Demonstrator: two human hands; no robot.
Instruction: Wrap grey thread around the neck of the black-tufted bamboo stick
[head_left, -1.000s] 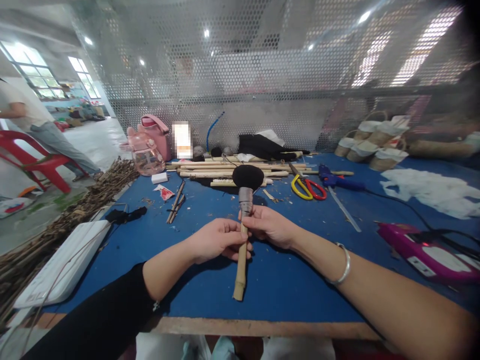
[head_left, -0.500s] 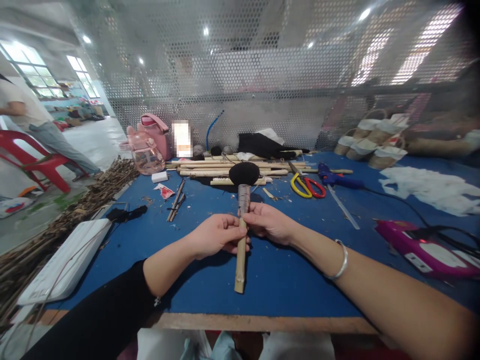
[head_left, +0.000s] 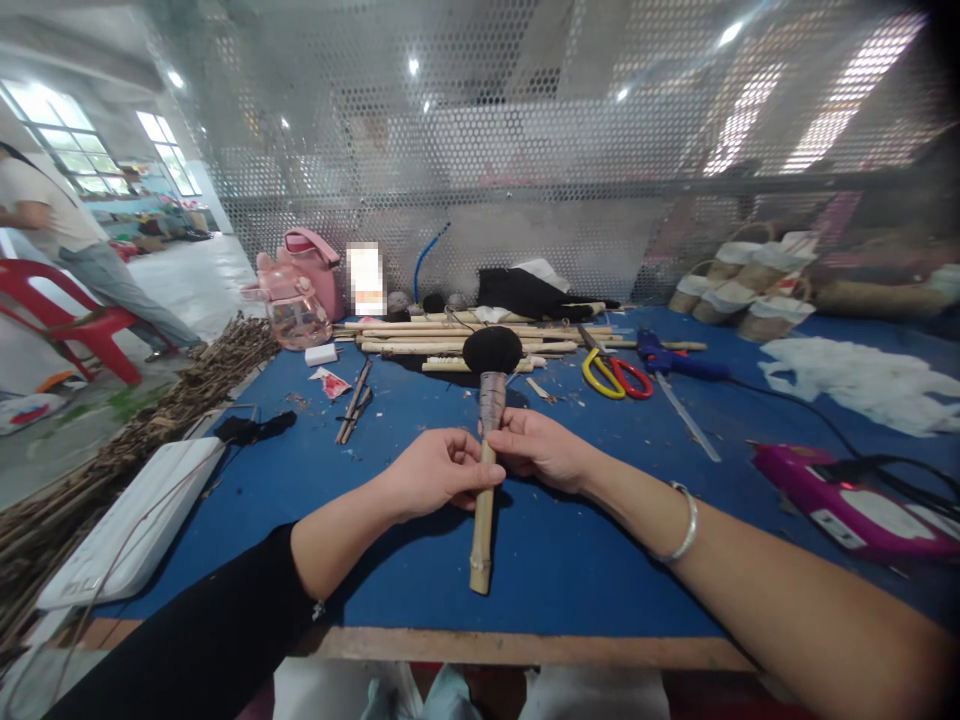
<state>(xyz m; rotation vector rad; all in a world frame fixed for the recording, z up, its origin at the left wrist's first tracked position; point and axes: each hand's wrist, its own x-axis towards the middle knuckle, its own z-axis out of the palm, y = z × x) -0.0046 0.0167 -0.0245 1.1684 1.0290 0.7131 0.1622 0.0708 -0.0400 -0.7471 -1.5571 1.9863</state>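
Note:
Both hands hold a bamboo stick [head_left: 484, 530] with a round black padded head [head_left: 492, 350] and a grey wrapped neck [head_left: 491, 398], like a small mallet. It points away from me over the blue tabletop [head_left: 585, 570]. My left hand [head_left: 442, 470] pinches the bare bamboo from the left, thumb across its front. Just above, at the lower end of the wrapping, my right hand [head_left: 536, 447] grips it from the right with thumb and fingers. Some fingertips behind the stick are hidden.
Bamboo sticks [head_left: 405, 346] lie behind the mallet. Red-and-yellow scissors [head_left: 611, 375] and a blue glue gun [head_left: 675, 360] rest to the right, near a magenta device [head_left: 840, 495]. At left are a white power strip [head_left: 139, 520] and a pink bottle [head_left: 300, 310]. A person [head_left: 60, 220] stands far left.
The mallet sits slightly lower and further right in the picture. My left thumb now reaches further across the bamboo. Both hands keep their hold.

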